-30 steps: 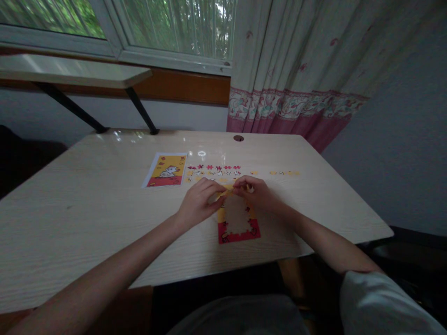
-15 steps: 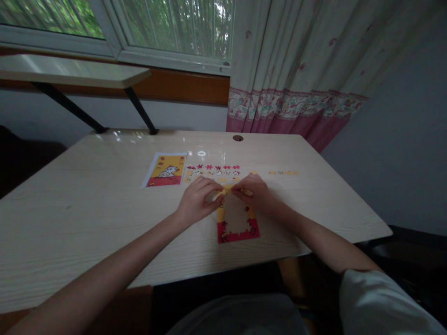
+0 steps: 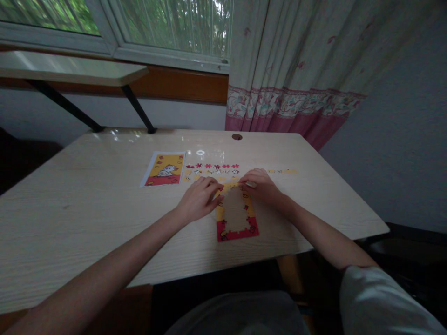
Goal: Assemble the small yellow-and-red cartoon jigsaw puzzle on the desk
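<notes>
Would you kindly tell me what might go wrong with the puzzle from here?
The left hand and right hand are at the upper corners of the frame, so a bump might shift it. The loose pieces lie just beyond, so reaching over could scatter them.

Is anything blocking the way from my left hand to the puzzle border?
Nothing visible does. Your left hand is right at the upper left of the puzzle border; the loose pieces lie beyond it, and the picture card is off to the left.

From near the six-o'clock edge of the table (image 3: 87, 209), the head camera is facing twelve o'clock, angling downward.
</notes>
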Tool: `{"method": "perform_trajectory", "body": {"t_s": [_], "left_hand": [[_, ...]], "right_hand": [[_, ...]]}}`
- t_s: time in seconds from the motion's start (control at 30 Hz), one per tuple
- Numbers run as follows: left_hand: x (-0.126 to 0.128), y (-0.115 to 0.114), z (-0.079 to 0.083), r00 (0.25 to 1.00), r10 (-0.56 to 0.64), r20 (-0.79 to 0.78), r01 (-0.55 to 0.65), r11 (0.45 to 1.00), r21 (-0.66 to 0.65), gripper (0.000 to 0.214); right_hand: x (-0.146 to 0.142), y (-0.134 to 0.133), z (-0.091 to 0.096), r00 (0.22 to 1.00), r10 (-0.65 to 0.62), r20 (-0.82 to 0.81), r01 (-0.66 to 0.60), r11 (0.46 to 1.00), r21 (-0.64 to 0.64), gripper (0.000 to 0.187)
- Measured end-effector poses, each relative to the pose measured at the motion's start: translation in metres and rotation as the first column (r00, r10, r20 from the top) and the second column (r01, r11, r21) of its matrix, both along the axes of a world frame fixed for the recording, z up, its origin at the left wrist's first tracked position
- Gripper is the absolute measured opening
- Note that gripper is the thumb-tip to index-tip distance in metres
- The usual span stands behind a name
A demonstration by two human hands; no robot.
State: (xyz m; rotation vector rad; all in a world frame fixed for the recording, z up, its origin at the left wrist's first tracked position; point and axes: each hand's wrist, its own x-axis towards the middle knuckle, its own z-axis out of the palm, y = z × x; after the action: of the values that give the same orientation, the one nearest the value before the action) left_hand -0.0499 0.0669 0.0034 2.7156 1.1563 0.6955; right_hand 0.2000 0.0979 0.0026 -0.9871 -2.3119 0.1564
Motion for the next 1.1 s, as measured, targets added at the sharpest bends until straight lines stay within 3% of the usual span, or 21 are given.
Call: {"method": "perform_trajectory", "body": {"t_s": [0.27,0.83,1.1], "left_hand": [[0.000,0.000,0.000,0.998,0.007,-0.064,-0.005,1.000,0.029,0.029],[0.002,0.000,-0.004,0.986,-0.010,-0.169,0.020,0.998,0.060,0.032],[0.003,-0.003,-0.002,0.983,-0.005,-0.185,0.023,0.995,0.093,0.033]], "right_hand": [[-0.002,0.008,-0.014,0.997,0.049,0.054,-0.046,0.997,-0.064,0.012],[-0.006,0.005,-0.010,0.992,0.022,0.125,-0.017,0.999,-0.042,0.011],[-0.007,0.000,0.000,0.973,0.097,0.208,-0.096,0.995,-0.014,0.016]]}}
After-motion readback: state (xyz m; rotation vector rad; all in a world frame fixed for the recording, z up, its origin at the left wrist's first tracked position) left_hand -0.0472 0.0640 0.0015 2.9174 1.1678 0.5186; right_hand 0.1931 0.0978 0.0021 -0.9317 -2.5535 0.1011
